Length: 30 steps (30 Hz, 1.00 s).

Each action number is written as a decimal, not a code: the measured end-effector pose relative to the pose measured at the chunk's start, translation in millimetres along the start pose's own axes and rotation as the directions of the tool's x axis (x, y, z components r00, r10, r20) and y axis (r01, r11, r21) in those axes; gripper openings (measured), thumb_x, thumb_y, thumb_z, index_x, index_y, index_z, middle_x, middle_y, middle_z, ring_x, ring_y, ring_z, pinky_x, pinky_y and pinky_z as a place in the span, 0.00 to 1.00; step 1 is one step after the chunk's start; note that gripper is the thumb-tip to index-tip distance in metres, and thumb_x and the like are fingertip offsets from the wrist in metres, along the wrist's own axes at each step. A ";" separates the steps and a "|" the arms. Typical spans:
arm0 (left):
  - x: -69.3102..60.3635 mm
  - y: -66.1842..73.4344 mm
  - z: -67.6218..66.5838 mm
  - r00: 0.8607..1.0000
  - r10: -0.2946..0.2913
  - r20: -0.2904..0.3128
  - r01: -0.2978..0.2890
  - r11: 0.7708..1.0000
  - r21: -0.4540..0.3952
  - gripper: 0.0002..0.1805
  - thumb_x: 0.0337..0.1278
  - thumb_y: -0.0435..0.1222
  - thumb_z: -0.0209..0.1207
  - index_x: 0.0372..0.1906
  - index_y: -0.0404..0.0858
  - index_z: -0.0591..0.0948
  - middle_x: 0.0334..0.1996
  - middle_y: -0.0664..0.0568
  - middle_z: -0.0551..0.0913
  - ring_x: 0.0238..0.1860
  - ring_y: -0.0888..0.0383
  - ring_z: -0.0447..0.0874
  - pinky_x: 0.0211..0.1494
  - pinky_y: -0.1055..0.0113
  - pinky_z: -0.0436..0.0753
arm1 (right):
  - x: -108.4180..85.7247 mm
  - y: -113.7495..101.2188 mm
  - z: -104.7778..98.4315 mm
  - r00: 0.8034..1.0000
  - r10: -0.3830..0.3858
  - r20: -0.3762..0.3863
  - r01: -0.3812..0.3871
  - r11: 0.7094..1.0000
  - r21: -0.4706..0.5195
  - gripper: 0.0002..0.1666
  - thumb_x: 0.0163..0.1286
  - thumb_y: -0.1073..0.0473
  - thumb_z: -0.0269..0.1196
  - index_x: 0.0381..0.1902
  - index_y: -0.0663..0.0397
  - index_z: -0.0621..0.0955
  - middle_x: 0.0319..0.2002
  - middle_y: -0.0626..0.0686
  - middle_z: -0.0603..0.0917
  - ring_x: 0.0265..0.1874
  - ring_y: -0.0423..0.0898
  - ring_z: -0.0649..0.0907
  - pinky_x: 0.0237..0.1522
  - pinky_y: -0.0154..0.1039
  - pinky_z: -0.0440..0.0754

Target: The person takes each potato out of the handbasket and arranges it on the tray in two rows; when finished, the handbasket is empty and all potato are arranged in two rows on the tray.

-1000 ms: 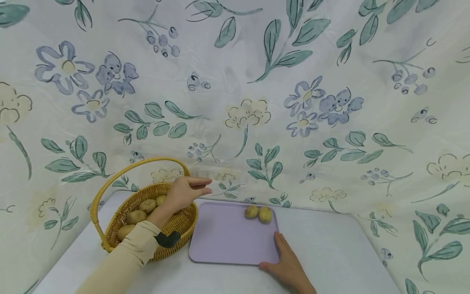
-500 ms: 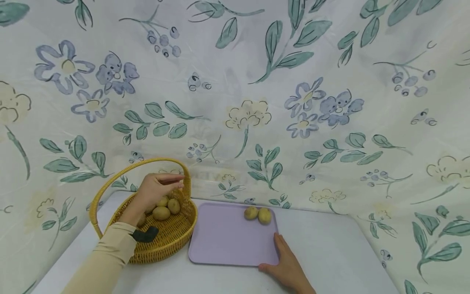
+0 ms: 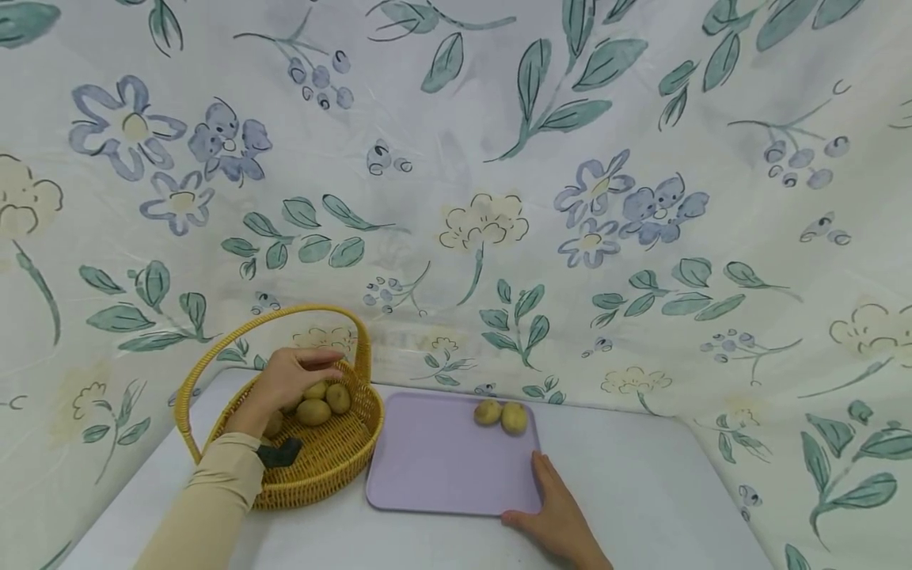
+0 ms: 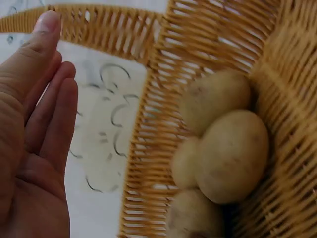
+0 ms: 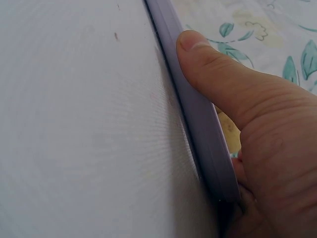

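My left hand [image 3: 292, 378] hovers over the yellow wicker basket [image 3: 313, 497], its fingers extended and nothing in its grasp. Several potatoes [image 3: 313, 412] lie inside the basket, partly hidden by the hand and forearm. In the left wrist view, the hand [image 4: 39, 134] is apart from the clustered potatoes [image 4: 233, 156]. My right hand [image 3: 556, 511] holds the near right corner of a lilac tray [image 3: 449, 467], thumb on the front edge and fingers along the right side. Two potatoes [image 3: 514, 418] sit side by side at the tray's far right corner. In the right wrist view, the thumb [image 5: 208, 59] presses the tray rim [image 5: 198, 119].
The basket's tall arched handle [image 3: 249, 324] rises around the left hand. Basket and tray stand close together on a white table [image 3: 641, 483]. A floral cloth [image 3: 456, 198] hangs behind the table.
My left hand first moved left, from near the tray's side of the basket to over the potatoes, and then dipped slightly. The right hand and tray have stayed in place.
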<state>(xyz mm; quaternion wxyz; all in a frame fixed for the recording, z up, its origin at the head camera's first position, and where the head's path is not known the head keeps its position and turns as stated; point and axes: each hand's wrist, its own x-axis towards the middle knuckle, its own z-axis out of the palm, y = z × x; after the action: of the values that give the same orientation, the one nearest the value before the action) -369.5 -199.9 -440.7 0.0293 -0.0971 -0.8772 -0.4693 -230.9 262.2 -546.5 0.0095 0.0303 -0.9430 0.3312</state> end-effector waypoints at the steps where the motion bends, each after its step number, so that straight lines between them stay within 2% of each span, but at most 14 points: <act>1: -0.5 -3.1 -0.2 1.000 -0.006 0.007 0.006 1.000 0.012 0.26 0.60 0.47 0.70 0.62 0.42 0.84 0.60 0.46 0.85 0.62 0.44 0.83 0.67 0.49 0.81 | 0.0 0.5 0.1 1.000 0.000 -0.001 0.000 1.000 -0.001 0.74 0.45 0.32 0.79 0.78 0.68 0.59 0.78 0.69 0.60 0.78 0.68 0.60 0.77 0.63 0.59; 4: -1.4 -10.6 -0.2 1.000 -0.024 0.020 0.023 0.998 0.059 0.25 0.60 0.47 0.70 0.61 0.44 0.85 0.58 0.46 0.87 0.60 0.45 0.84 0.69 0.45 0.79 | 0.0 1.5 0.4 1.000 0.003 0.000 -0.003 1.000 -0.005 0.74 0.45 0.33 0.79 0.79 0.67 0.58 0.78 0.68 0.59 0.78 0.67 0.60 0.77 0.63 0.59; 11: -1.3 -22.6 -1.5 0.999 0.002 0.035 -0.007 0.990 0.138 0.23 0.60 0.46 0.71 0.58 0.42 0.87 0.55 0.44 0.88 0.56 0.44 0.86 0.64 0.45 0.82 | -0.8 -0.3 0.4 1.000 0.000 0.008 0.000 1.000 0.006 0.74 0.46 0.34 0.79 0.79 0.67 0.58 0.78 0.68 0.59 0.78 0.68 0.59 0.77 0.63 0.58; 17: -1.8 -30.1 -0.9 0.997 -0.028 0.065 0.015 0.981 0.195 0.23 0.58 0.48 0.72 0.56 0.43 0.88 0.55 0.43 0.88 0.55 0.44 0.86 0.61 0.46 0.83 | -0.9 -0.9 0.3 1.000 0.010 0.009 -0.010 1.000 0.003 0.75 0.45 0.34 0.79 0.79 0.68 0.58 0.78 0.69 0.59 0.78 0.68 0.59 0.77 0.63 0.59; 25: -5.6 -36.0 -0.3 0.993 -0.059 0.103 0.035 0.975 0.218 0.20 0.54 0.43 0.75 0.51 0.40 0.90 0.50 0.44 0.90 0.56 0.42 0.85 0.59 0.46 0.85 | -0.9 -0.5 0.0 1.000 -0.009 0.005 0.009 1.000 -0.002 0.74 0.46 0.34 0.79 0.78 0.69 0.58 0.78 0.69 0.59 0.78 0.68 0.60 0.77 0.63 0.59; 30: -6.2 -39.7 -1.5 0.985 -0.062 0.161 0.024 0.973 0.231 0.22 0.53 0.44 0.75 0.53 0.40 0.89 0.53 0.44 0.89 0.59 0.41 0.83 0.62 0.46 0.83 | -2.1 -2.6 -1.0 1.000 0.003 0.014 -0.003 1.000 -0.005 0.74 0.47 0.34 0.79 0.78 0.69 0.57 0.78 0.70 0.59 0.78 0.69 0.59 0.77 0.63 0.59</act>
<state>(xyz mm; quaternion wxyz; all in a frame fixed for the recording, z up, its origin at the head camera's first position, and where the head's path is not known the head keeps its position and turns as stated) -371.3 -223.5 -473.2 -0.0437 -0.1130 -0.9266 -0.3561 -228.7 260.9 -544.3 0.0025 0.0312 -0.9439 0.3288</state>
